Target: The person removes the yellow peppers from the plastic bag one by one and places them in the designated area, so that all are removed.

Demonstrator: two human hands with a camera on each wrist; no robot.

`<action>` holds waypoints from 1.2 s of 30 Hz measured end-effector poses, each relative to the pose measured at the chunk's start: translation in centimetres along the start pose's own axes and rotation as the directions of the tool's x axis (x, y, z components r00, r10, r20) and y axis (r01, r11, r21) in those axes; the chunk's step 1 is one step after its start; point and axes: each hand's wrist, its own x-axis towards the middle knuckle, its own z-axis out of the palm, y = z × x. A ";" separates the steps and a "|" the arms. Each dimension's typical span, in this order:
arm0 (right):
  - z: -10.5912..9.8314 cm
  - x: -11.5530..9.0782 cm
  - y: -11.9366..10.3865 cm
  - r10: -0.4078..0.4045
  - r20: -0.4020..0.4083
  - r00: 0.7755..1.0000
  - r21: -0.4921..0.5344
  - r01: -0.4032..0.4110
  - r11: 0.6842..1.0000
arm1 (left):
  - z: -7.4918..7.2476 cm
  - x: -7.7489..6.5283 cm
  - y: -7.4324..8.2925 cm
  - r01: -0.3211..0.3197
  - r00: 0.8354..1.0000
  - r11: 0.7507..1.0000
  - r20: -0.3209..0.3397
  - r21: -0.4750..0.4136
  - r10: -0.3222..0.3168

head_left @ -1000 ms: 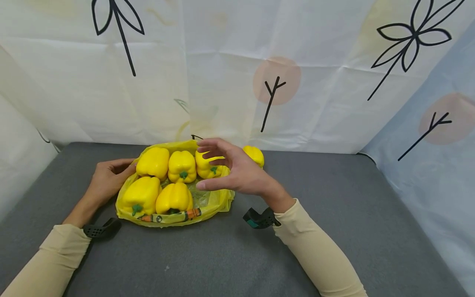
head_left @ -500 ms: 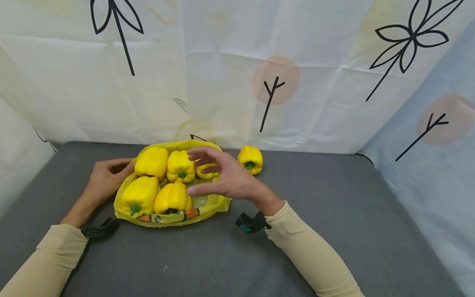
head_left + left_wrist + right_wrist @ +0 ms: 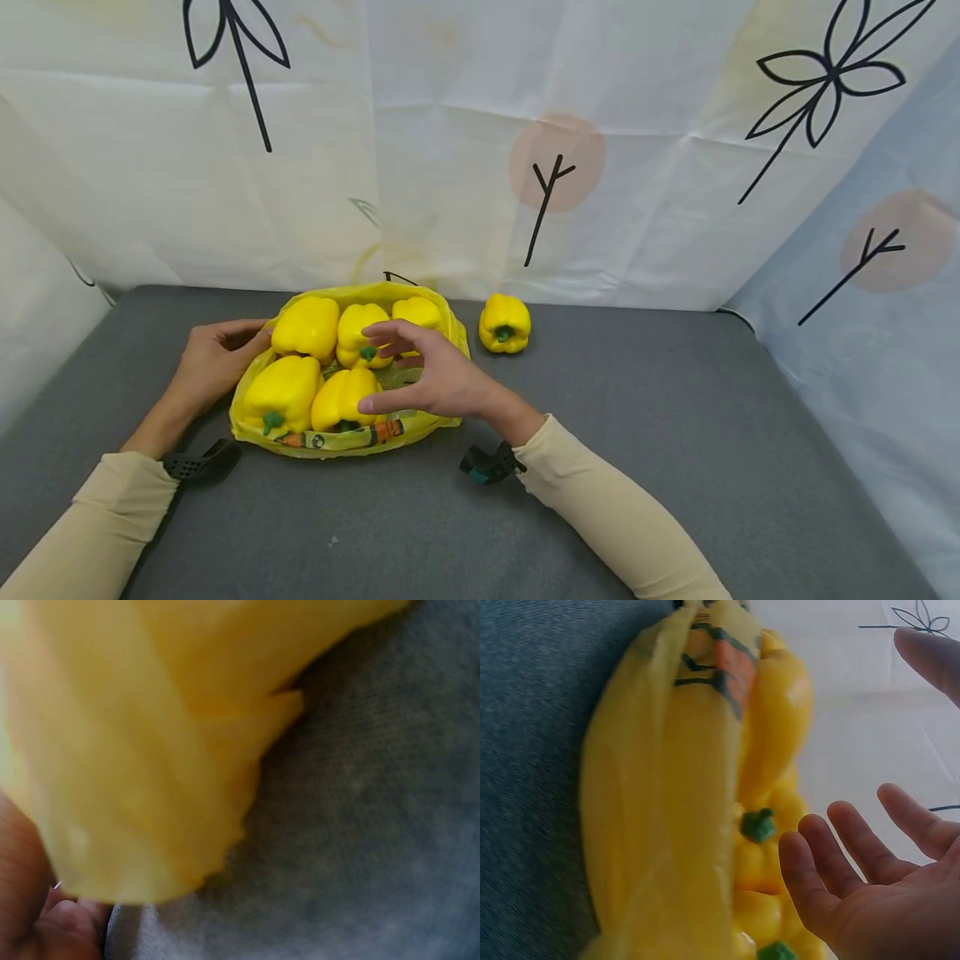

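Observation:
A yellow plastic bag (image 3: pixel 438 417) lies with its mouth spread on the table, and several yellow bell peppers (image 3: pixel 281 393) sit inside it. My left hand (image 3: pixel 213 367) holds the bag's left rim between thumb and fingers; the left wrist view shows mostly the bag's side (image 3: pixel 135 765). Over the bag's right part hovers my right hand (image 3: pixel 438 375), thumb apart from the fingers and nothing in its grasp. It partly hides the peppers behind it. In the right wrist view the right hand (image 3: pixel 885 885) is spread beside the peppers. A single bell pepper (image 3: pixel 505 323) stands outside, right of the bag.
The grey cloth-covered table (image 3: pixel 637 417) stretches out to the right and in front of the bag. A white curtain (image 3: pixel 450 167) printed with plant drawings hangs along the back edge. Dark straps (image 3: pixel 204 461) are on both wrists.
My right hand has moved left and toward the front, deeper over the bag, uncovering the lone bell pepper behind it. The left hand has stayed at the rim.

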 end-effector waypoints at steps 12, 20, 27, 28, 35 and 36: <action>1.2 0.3 1.1 0.036 0.018 0.999 -0.014 -0.036 0.999 | 0.0 0.1 -0.1 -0.004 1.000 1.000 0.000 -0.014 0.004; 1.8 0.4 1.9 0.049 0.029 0.998 -0.028 -0.048 0.998 | 0.0 0.1 -0.1 0.010 1.000 1.000 -0.004 0.007 -0.010; 1.9 0.4 2.0 0.048 0.032 0.998 -0.047 -0.046 0.998 | 0.0 0.0 0.0 0.009 1.000 1.000 -0.007 0.010 -0.009; 1.9 0.4 2.0 0.048 0.032 0.998 -0.046 -0.047 0.998 | 0.0 0.0 0.0 0.009 1.000 1.000 -0.007 0.009 -0.009; 1.7 0.4 1.8 0.045 0.019 0.999 -0.036 -0.045 0.998 | 0.0 0.0 0.0 0.017 1.000 1.000 -0.007 0.010 -0.017; 1.7 0.4 1.8 0.047 0.019 0.999 -0.038 -0.046 0.998 | 0.0 0.0 0.0 0.017 1.000 1.000 -0.006 0.010 -0.017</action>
